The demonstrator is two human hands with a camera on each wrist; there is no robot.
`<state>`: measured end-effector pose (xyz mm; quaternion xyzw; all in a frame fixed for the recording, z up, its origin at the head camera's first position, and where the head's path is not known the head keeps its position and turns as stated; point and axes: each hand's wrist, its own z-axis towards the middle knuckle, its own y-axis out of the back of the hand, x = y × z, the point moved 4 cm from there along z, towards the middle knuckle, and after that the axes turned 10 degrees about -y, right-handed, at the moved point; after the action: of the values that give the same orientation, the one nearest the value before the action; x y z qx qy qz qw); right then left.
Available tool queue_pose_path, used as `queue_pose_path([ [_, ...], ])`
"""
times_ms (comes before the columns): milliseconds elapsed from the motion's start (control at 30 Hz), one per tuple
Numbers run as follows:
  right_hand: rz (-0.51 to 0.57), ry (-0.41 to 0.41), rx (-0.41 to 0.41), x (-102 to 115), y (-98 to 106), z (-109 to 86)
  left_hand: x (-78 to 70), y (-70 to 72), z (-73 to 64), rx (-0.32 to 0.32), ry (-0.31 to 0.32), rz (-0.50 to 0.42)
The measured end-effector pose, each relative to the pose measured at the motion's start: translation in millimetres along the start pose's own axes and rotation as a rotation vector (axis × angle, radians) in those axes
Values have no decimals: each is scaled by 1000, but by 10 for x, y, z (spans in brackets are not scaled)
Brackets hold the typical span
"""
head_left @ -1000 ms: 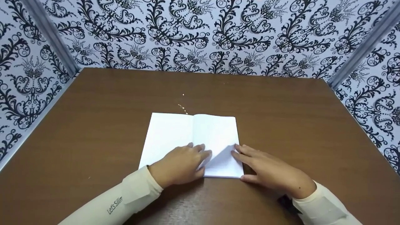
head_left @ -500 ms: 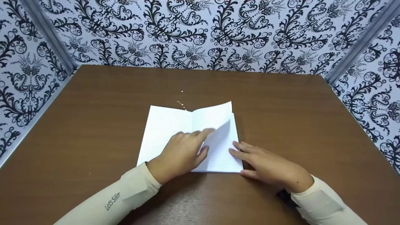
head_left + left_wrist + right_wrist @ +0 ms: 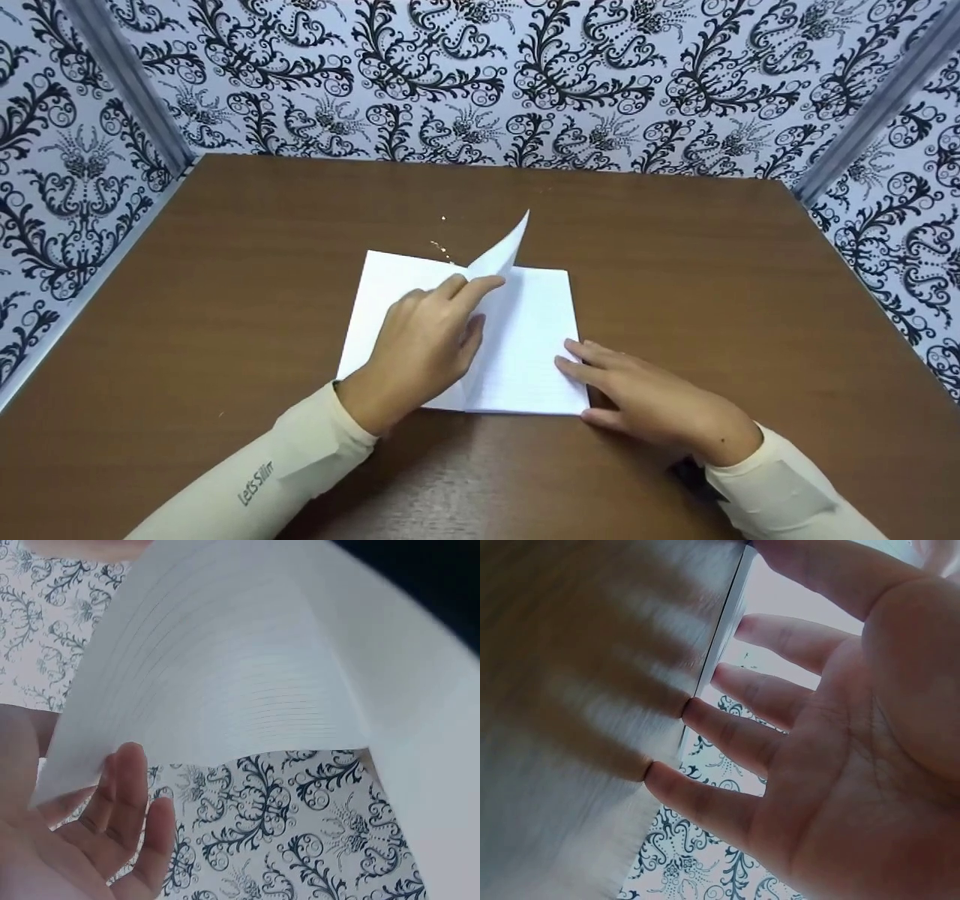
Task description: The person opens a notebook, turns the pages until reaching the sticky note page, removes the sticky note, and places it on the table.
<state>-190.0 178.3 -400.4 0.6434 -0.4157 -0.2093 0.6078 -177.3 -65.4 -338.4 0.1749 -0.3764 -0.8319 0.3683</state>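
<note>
An open notebook [image 3: 536, 330] with white, faintly lined pages lies on the brown table. Over its left half, my left hand [image 3: 420, 341] holds a raised page [image 3: 496, 255] by its free side; the page curves up from the spine. In the left wrist view, the lined page [image 3: 240, 675] passes between the fingers [image 3: 129, 784] of this hand. My right hand [image 3: 652, 397] rests at the notebook's right edge, fingertips on the paper and thumb by the lower corner. The right wrist view shows its spread fingers [image 3: 720, 799] touching the table beside the notebook.
The brown table [image 3: 712, 285] extends around the notebook. Small pale crumbs [image 3: 441, 249] lie just beyond the spine. Walls with a black-and-white scroll pattern [image 3: 465, 90] enclose the back and both sides.
My left hand has lifted the right-hand page and carried it up and leftward, uncovering the lined page beneath. My right hand stays at the notebook's right edge.
</note>
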Motion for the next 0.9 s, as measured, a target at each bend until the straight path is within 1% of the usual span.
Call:
queue_pose_path([
  [133,-3,7,1,-1,-1,-11,38,38,9,-7,10,51],
  [300,-8,9,-1,-4,-13,-10,99,43,-6,-1,32,114],
  [500,-3,2,7,-4,-20,-6,158,25,-24,18,24,181],
  [633,0,-7,17,-2,-23,4,203,27,-33,29,33,249],
  [767,8,-18,29,-2,-33,10,247,34,-45,59,42,313],
  [900,18,-29,47,-6,-45,13,291,31,-71,121,64,366],
])
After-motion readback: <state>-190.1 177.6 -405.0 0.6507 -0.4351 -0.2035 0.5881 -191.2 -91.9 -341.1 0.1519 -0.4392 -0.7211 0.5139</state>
